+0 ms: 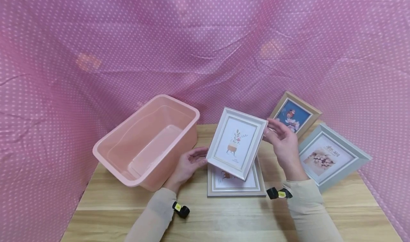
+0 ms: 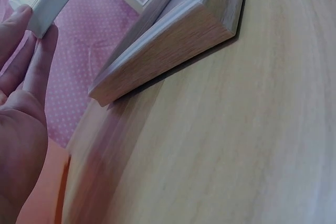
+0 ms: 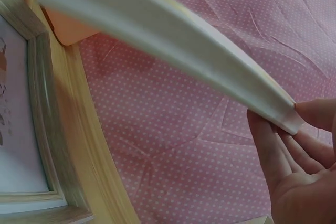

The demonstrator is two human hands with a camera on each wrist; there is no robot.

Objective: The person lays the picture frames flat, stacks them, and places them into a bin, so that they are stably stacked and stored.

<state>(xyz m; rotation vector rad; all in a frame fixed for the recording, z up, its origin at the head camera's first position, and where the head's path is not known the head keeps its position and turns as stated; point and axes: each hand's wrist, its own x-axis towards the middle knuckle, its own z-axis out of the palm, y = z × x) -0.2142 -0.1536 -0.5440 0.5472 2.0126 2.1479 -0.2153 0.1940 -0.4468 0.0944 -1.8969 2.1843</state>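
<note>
Both hands hold a white picture frame (image 1: 221,128) up at a tilt; its print shows a plant in a pot on legs. My left hand (image 1: 189,163) pinches its lower left corner between thumb and fingers, as the left wrist view also shows. At the upper right corner, my right hand (image 1: 283,142) grips the edge, thumb on one face and fingers on the other in the right wrist view. Below the white frame lies a wood-coloured picture frame (image 1: 237,193) on the table, its upper part hidden behind the raised one.
A pink plastic bin (image 1: 145,178) stands left of the left hand on the wooden table (image 1: 224,220). At the right are a tan frame (image 1: 312,110) with a blue bird print and a grey-green frame (image 1: 347,171) with a flower print. Pink dotted cloth (image 1: 205,50) hangs behind.
</note>
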